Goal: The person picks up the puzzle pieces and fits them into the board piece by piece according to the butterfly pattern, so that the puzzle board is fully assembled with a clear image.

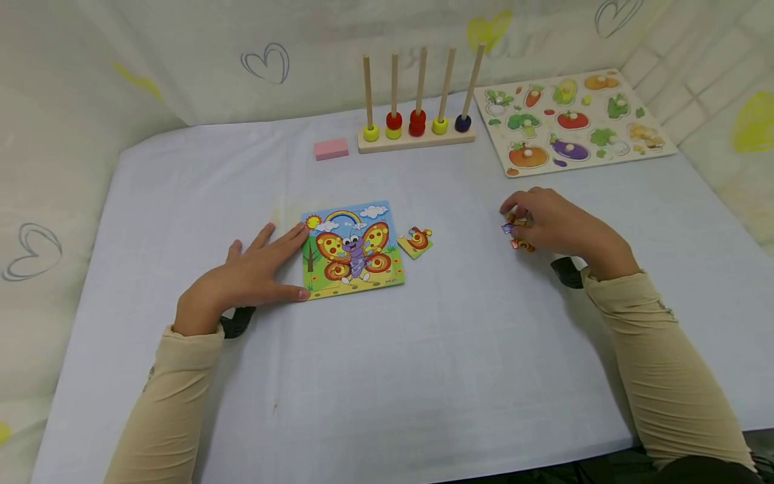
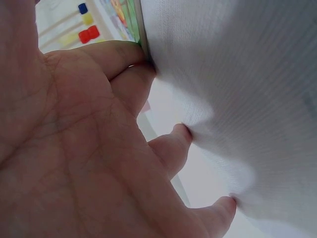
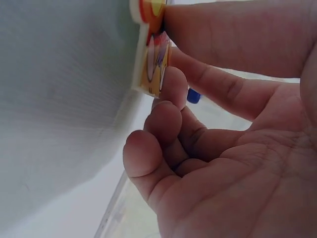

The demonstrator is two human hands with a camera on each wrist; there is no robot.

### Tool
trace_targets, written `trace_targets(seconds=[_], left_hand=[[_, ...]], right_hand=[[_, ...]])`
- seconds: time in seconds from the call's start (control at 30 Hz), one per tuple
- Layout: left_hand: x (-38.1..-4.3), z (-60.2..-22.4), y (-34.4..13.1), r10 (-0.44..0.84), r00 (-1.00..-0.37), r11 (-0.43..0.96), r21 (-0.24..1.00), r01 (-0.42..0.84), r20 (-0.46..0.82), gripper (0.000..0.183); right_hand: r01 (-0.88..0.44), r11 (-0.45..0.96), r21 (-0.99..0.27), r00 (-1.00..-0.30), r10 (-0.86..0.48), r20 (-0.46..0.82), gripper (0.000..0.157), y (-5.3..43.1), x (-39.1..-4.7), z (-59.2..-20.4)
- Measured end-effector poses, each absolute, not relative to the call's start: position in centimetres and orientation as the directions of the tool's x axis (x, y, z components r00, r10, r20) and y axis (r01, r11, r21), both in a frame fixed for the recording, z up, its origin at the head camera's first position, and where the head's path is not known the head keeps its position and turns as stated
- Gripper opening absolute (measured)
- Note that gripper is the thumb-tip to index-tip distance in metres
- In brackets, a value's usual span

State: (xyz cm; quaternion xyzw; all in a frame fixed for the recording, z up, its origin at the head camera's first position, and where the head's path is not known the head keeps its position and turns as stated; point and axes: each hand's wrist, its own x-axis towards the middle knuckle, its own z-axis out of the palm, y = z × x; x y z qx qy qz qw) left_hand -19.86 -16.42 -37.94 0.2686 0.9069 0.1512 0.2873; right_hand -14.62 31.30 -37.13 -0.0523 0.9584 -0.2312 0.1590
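Observation:
A square butterfly puzzle board [image 1: 353,250] lies on the white cloth. My left hand [image 1: 250,275] is at its left side, fingers straight and spread. The thumb and index finger touch the board's edge, while other fingertips rest on the cloth in the left wrist view. Right of the board lies a loose jigsaw piece [image 1: 416,242] with an orange-red swirl. Farther right, my right hand [image 1: 559,225] pinches a colourful jigsaw piece [image 3: 157,62] between thumb and fingers, close over the cloth. Part of that piece is hidden behind the fingers.
At the back stands a wooden bead stacker [image 1: 417,138] with upright pegs and red, yellow and dark blue beads. A pink block [image 1: 330,149] sits left of it. A vegetable peg puzzle [image 1: 562,168] lies at the back right, beyond my right hand.

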Motion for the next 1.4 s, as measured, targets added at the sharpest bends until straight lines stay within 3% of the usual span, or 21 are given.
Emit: trace_targets(seconds=[0.57, 0.8, 1.4], left_hand=[[-19.8, -37.9, -16.3, 0.567, -0.692, 0.815, 0.426, 0.393, -0.447, 0.111], [-19.8, -38.0, -16.2, 0.563, -0.693, 0.819, 0.415, 0.395, -0.45, 0.109], [-20.0, -38.3, -16.5, 0.57, -0.693, 0.813, 0.423, 0.4, -0.441, 0.109]], right_hand=[[-0.027, 0.892, -0.451, -0.945, -0.17, -0.278, 0.026, 31.7, -14.4, -36.7], [0.013, 0.867, -0.498, -0.951, -0.143, -0.275, 0.028, 32.1, -14.0, -36.4], [-0.006, 0.753, -0.658, -0.97, -0.165, -0.179, 0.01, 31.2, -13.7, -36.3]])
